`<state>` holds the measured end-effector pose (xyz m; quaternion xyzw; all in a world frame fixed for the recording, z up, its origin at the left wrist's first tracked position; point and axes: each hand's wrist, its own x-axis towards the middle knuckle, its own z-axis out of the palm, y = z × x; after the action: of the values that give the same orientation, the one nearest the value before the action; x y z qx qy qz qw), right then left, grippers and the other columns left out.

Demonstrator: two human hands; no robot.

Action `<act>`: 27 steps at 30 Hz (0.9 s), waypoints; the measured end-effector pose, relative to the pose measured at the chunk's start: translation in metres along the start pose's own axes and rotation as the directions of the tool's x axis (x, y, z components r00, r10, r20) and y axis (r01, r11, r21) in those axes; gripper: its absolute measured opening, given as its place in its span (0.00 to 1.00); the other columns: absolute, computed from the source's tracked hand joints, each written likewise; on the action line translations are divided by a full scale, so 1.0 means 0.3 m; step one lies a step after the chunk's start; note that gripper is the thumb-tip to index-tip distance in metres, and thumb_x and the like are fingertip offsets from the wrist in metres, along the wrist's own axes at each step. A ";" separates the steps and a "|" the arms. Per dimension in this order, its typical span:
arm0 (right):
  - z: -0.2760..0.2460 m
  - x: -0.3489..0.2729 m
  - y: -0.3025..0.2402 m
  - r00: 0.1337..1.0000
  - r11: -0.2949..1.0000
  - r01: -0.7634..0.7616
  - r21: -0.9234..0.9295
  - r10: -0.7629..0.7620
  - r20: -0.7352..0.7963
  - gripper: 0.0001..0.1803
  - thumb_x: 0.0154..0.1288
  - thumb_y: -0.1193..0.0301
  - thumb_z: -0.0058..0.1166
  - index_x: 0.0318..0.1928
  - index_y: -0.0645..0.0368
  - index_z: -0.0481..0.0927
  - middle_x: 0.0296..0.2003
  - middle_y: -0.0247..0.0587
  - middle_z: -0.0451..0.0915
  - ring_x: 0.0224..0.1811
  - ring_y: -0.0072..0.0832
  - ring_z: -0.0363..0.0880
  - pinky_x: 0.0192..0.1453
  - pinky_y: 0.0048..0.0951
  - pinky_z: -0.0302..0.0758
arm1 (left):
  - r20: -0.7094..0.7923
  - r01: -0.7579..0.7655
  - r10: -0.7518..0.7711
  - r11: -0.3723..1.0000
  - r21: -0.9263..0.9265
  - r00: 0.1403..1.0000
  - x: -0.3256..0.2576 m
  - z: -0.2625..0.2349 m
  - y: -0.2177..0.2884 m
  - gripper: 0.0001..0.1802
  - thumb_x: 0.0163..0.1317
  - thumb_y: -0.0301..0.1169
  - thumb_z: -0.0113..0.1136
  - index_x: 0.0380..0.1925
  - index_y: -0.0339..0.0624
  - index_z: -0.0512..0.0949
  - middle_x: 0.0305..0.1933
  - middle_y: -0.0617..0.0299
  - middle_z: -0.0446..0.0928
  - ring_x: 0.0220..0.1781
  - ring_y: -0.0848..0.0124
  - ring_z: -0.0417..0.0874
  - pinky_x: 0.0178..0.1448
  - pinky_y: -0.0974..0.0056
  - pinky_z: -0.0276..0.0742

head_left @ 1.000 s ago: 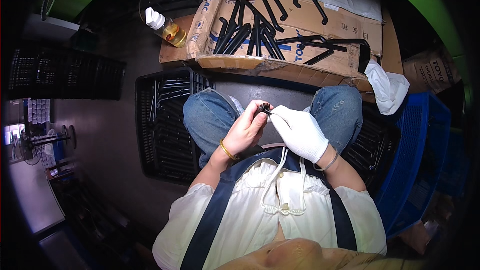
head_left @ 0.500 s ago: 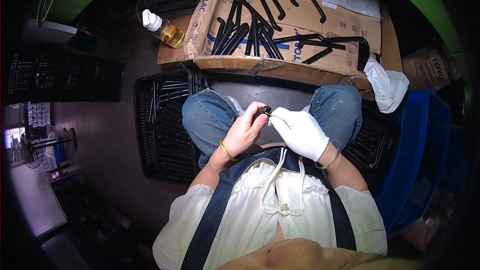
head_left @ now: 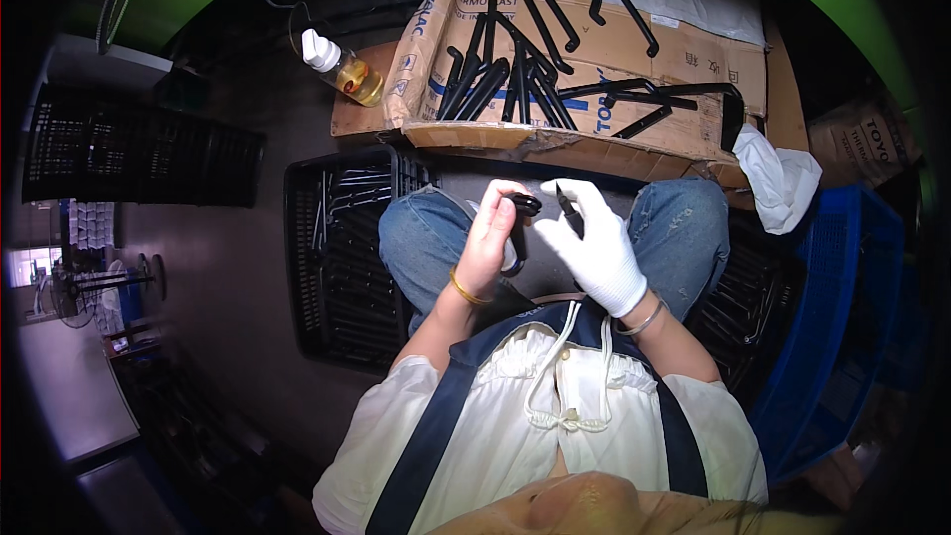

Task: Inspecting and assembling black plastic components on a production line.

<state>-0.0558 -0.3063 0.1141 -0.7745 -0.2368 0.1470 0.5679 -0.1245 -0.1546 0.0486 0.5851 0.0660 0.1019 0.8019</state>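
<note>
My bare left hand (head_left: 484,248) holds a black bent rod (head_left: 526,205), whose end shows by the fingertips; its lower part runs down along the palm. In a white knitted glove, my right hand (head_left: 601,256) grips a small dark slim tool (head_left: 568,210) between thumb and fingers. Its tip points up, and I cannot make out its exact kind. A narrow gap separates the two hands, just above my lap. Beyond them, several similar black rods (head_left: 482,87) with bent ends lie in a flattened cardboard box (head_left: 684,69).
A black crate (head_left: 294,267) with many rods stands at my left, and more rods (head_left: 738,307) lie at my right beside a blue crate (head_left: 832,307). A spray bottle (head_left: 359,81) with yellow liquid sits left of the box. White cloth (head_left: 773,178) hangs over its right corner.
My hands have moved apart, and the right one has drawn the tool away from the rod. More of the rod shows in my left hand. The whole view has shifted slightly.
</note>
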 end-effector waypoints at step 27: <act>-0.003 -0.004 0.009 0.894 0.887 -0.369 0.277 0.258 0.365 0.10 0.70 0.69 0.52 0.43 0.64 0.78 0.33 0.43 0.80 0.31 0.26 0.79 0.36 0.25 0.74 | 0.035 -0.113 0.130 0.947 -0.302 0.991 -0.065 -0.001 -0.072 0.15 0.63 0.42 0.54 0.30 0.41 0.69 0.32 0.61 0.70 0.36 0.73 0.67 0.47 0.68 0.63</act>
<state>-0.0558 -0.3083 0.1117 -0.6593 -0.1665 0.3995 0.6149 -0.1416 -0.1654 0.0277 0.4626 -0.0083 0.1440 0.8748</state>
